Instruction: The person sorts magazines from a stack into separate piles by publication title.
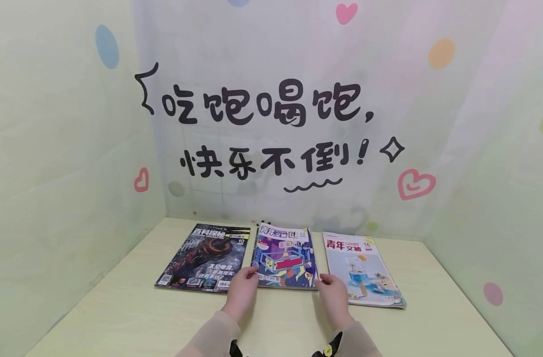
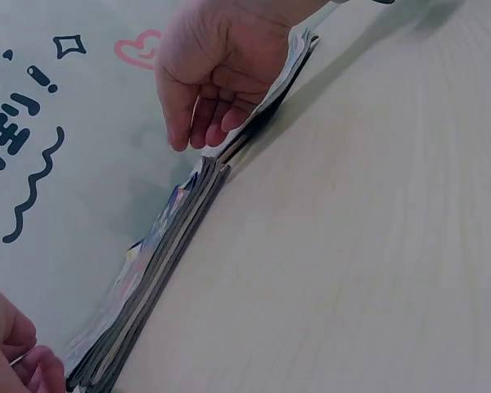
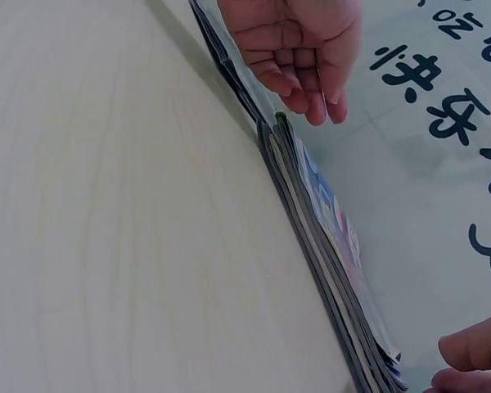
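A pile of magazines with a purple illustrated top cover (image 1: 285, 259) lies in the middle of the table. My left hand (image 1: 243, 291) is at its lower left corner, and my right hand (image 1: 333, 297) is at its lower right corner. Both hands have loosely bent fingers. In the left wrist view, the fingers of the right hand (image 2: 221, 74) hang beside the far end of the layered page edges (image 2: 159, 270). The right wrist view has the left hand (image 3: 299, 49) likewise beside the pile's end, with no grip visible.
A dark-covered magazine (image 1: 202, 258) lies on the left, close to the pile. To the right is a magazine with a pale blue cover (image 1: 362, 270). The light wooden table (image 1: 119, 317) meets a printed wall sheet (image 1: 275, 208) behind, with more sheeting at both sides.
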The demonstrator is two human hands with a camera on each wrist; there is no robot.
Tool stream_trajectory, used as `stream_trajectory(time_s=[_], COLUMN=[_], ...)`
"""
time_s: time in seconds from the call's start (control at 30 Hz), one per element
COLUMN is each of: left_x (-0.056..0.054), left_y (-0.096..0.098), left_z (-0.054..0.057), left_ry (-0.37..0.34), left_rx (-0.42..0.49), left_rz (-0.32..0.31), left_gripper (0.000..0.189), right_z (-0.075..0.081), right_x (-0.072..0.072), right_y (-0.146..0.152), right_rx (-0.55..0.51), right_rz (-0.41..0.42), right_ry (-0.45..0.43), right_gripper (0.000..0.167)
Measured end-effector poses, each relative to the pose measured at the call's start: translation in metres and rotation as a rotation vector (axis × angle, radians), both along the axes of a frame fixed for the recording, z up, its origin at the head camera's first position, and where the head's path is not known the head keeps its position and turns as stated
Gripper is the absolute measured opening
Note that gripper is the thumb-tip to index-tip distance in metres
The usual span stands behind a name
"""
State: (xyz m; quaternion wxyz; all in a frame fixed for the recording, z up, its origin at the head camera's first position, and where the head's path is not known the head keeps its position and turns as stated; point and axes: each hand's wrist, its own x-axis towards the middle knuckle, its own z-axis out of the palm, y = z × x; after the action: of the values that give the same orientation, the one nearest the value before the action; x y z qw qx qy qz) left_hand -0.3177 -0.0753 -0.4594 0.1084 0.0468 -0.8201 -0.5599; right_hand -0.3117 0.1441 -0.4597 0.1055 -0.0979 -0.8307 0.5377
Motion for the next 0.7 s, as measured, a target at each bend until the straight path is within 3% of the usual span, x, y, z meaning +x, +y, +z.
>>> stream_trajectory(time_s=[0.13,0.3,0.7], left_x=[-0.001,-0.004,-0.014], left_y=[-0.006,-0.009,-0.006], left_z=[-0.006,-0.011,-0.014], left_ry=[0.026,0.019,-0.04], left_rx=[-0.08,-0.159,-0.052], left_rz=[0.055,0.056,0.062], left_gripper=[0.034,0.034,0.028], right_z=[-0.006,-0.012,-0.013], right_x=[-0.003,-0.004,-0.002], right_y=[-0.006,-0.009,-0.01], right_rx=[0.011,0.037,0.044], right_rz=[0.002,-0.001,-0.013], right_ry=[-0.011,-0.011,-0.003], right_gripper=[0.039,0.034,0.035])
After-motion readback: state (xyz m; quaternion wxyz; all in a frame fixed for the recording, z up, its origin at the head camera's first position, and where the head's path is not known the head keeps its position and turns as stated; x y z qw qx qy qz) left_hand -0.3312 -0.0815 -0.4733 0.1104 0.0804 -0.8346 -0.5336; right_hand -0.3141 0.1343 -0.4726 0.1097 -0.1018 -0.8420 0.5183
